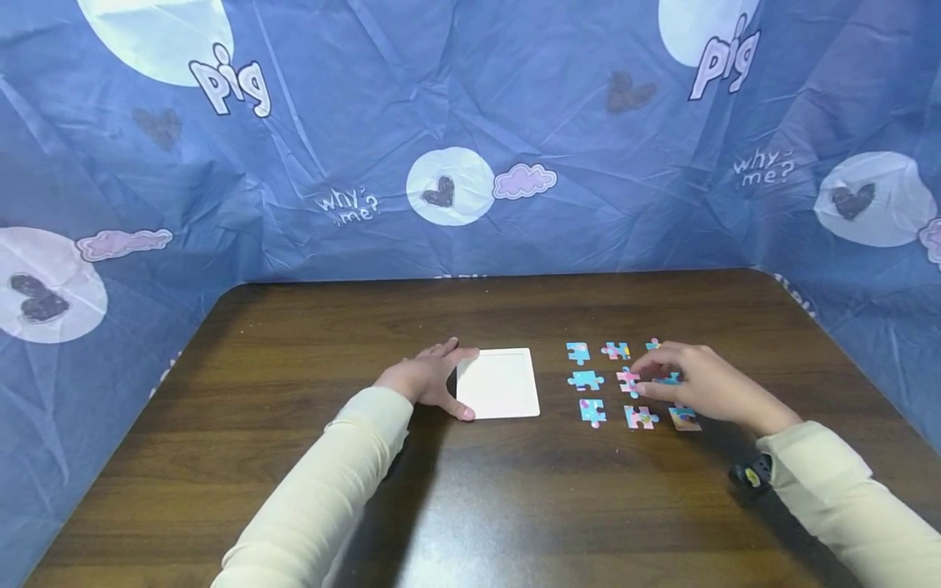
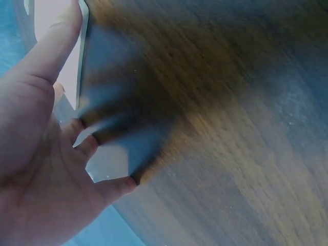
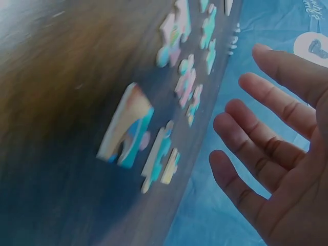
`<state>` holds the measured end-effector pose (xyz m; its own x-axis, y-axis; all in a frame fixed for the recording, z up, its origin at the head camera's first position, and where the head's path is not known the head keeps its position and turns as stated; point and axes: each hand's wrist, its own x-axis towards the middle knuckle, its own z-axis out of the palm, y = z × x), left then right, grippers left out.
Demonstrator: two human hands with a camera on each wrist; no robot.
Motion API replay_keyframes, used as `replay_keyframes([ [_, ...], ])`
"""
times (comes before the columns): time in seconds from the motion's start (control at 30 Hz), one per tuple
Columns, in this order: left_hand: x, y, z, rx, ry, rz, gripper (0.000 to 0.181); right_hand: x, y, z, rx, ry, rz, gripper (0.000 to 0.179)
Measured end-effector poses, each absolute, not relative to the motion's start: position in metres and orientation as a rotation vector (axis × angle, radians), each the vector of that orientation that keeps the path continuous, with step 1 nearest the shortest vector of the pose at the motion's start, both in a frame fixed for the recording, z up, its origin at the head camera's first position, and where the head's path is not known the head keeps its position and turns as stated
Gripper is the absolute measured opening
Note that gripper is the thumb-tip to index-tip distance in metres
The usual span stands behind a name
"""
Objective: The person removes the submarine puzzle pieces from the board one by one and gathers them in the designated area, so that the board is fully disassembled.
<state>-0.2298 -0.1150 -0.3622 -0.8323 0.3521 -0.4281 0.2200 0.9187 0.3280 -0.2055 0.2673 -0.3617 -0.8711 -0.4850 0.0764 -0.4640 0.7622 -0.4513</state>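
My left hand (image 1: 425, 380) rests at the left side of a square white puzzle tray (image 1: 501, 385), thumb at its near corner and index finger at its far one. In the left wrist view the thumb (image 2: 56, 43) lies over the tray's edge, with the other fingers spread. My right hand (image 1: 706, 385) hovers over the right part of the laid-out jigsaw pieces, fingers loosely bent with nothing between them. Its fingertips are close to a pink middle piece (image 1: 627, 380). A blue piece (image 1: 671, 379) and a top-right piece (image 1: 652, 344) are partly hidden by this hand.
Several more pieces lie in spaced rows right of the tray, including a blue left piece (image 1: 586, 380) and a tan-and-blue corner piece (image 1: 685, 420). The brown wooden table (image 1: 515, 506) is bordered by a blue printed cloth (image 1: 382, 106) at the back and sides.
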Motion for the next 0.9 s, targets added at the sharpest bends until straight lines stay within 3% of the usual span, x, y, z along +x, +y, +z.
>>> replay_keyframes([
  [0.53, -0.233, -0.113, -0.357, 0.4, 2.558, 0.368, 0.101, -0.224, 0.254, -0.365, -0.884, 2.917, -0.854, 0.014],
  [0.9, -0.238, -0.113, -0.355, 0.401, 2.581, 0.38, 0.089, -0.231, 0.244, -0.362, -0.742, 2.98, -0.887, 0.018],
])
